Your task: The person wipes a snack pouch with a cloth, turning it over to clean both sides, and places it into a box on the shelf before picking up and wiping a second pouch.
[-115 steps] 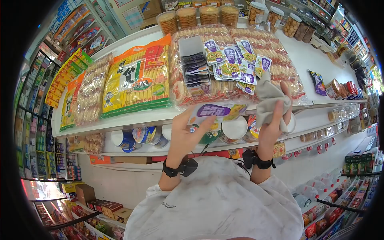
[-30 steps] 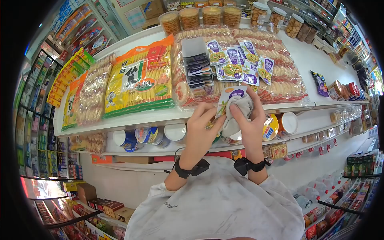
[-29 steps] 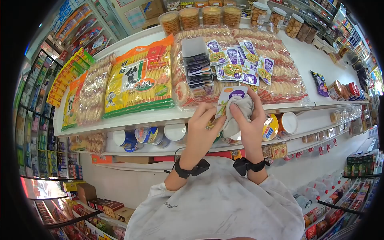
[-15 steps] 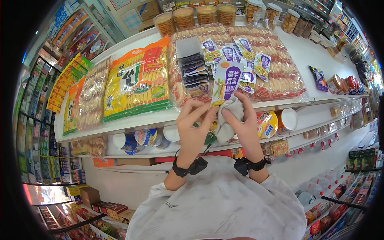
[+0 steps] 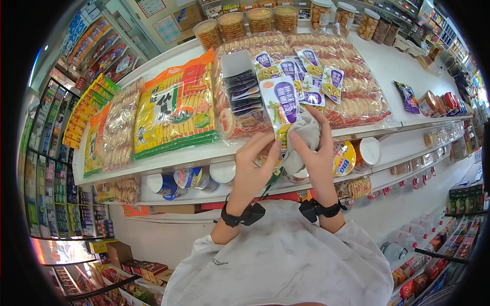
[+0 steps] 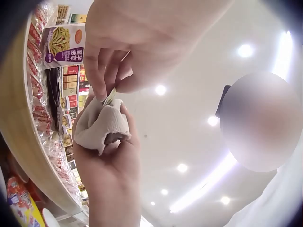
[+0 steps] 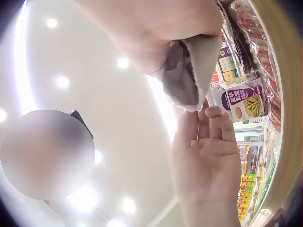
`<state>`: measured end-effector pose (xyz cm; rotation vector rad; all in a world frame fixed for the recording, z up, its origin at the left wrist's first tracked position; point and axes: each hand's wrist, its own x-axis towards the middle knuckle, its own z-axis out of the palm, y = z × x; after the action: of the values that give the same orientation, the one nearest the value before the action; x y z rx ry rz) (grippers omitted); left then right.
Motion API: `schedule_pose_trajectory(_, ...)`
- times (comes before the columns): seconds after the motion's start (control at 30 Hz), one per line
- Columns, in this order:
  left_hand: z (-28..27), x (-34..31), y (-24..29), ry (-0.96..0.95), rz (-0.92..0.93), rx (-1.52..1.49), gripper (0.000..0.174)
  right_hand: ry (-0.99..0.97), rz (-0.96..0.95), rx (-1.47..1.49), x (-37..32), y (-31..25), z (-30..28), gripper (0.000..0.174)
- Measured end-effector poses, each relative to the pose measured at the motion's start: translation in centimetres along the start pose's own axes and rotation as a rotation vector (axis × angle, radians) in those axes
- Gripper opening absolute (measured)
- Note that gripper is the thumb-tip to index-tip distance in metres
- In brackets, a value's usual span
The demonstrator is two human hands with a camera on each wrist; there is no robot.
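A white and purple snack packet [image 5: 280, 104] stands tilted above the shelf's front edge, its picture side toward me. My left hand [image 5: 256, 160] pinches its lower edge between thumb and fingers. Folded in my right hand [image 5: 317, 160] is a pale grey cloth [image 5: 306, 137], which lies against the packet's lower right side. In the left wrist view, the cloth [image 6: 104, 125] bunches around the packet's edge, just under the left fingertips. Behind the hands, a box [image 5: 236, 64] holds a stack of similar packets, and several loose packets [image 5: 311, 92] lie to its right.
Clear bags of round crackers [image 5: 352, 76] lie under the box and loose packets. A large yellow snack bag [image 5: 176, 102] is to the left. Tubs of biscuits [image 5: 232, 28] line the back. Below the shelf edge [image 5: 178, 162] stand cup noodles [image 5: 344, 158].
At first the packet and cloth were held apart; the right hand has since brought the cloth onto the packet. Over the last second the packet has come out from behind the cloth and leaned left.
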<state>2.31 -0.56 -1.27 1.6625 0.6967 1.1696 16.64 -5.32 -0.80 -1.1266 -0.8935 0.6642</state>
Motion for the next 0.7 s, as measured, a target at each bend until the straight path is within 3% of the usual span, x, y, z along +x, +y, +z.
schedule_pose_trajectory(0.17,-0.1,0.3,0.2,-0.011,0.109,0.143,0.018,-0.067,0.107,0.071,-0.4,0.4,0.0,0.063)
schedule_pose_trajectory(0.33,0.1,0.8,-0.5,0.027,0.203,0.286,0.022,0.006,-0.002,-0.041,0.1,0.5,-0.3,0.058)
schedule_pose_trajectory(0.53,2.4,2.1,-0.4,0.073,0.04,-0.008,0.051,0.238,-0.115,-0.124,1.1,0.6,-0.9,0.046)
schedule_pose_trajectory(0.63,3.0,3.6,-0.4,0.03,0.236,0.21,0.064,0.28,-0.184,-0.12,3.1,1.1,-1.2,0.044)
schedule_pose_trajectory(0.7,4.0,4.6,0.7,0.104,0.419,0.466,0.065,0.266,-0.204,-0.093,5.3,1.2,-1.3,0.045)
